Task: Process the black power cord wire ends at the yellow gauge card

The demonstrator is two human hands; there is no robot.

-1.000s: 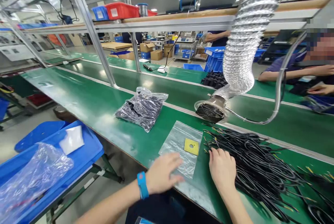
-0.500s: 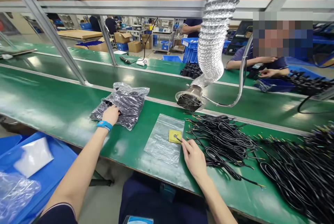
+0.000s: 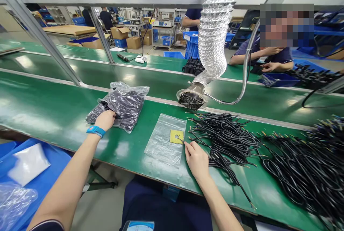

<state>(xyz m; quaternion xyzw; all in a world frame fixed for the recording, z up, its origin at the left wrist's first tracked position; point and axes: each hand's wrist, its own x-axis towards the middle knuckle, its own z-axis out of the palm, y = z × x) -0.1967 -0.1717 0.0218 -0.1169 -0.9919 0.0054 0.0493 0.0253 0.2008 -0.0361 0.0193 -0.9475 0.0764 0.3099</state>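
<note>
My left hand (image 3: 105,119), a blue band on its wrist, reaches onto a clear plastic bag (image 3: 127,107) full of small black parts. Its fingers are curled at the bag's near side, with something black by the fingertips; what they grip is hidden. My right hand (image 3: 197,157) pinches a thin dark piece (image 3: 181,140), too small to name. The piece points at a yellow square pad (image 3: 174,140) with a round hole. This pad lies on a flat clear zip bag (image 3: 160,148). Beside my right hand spreads a pile of black cables (image 3: 228,137).
A larger heap of black cables (image 3: 309,166) covers the right of the green bench (image 3: 48,105). A silver duct (image 3: 215,26) ends in a black-grilled hood (image 3: 191,100) above the bench. Blue bins (image 3: 59,157) stand at lower left. A co-worker sits across, near a blue tray (image 3: 279,80).
The whole view has shifted slightly, moving the scene up and left. The thin piece has drawn back from the yellow pad's middle toward its edge. My left hand stays at the bag.
</note>
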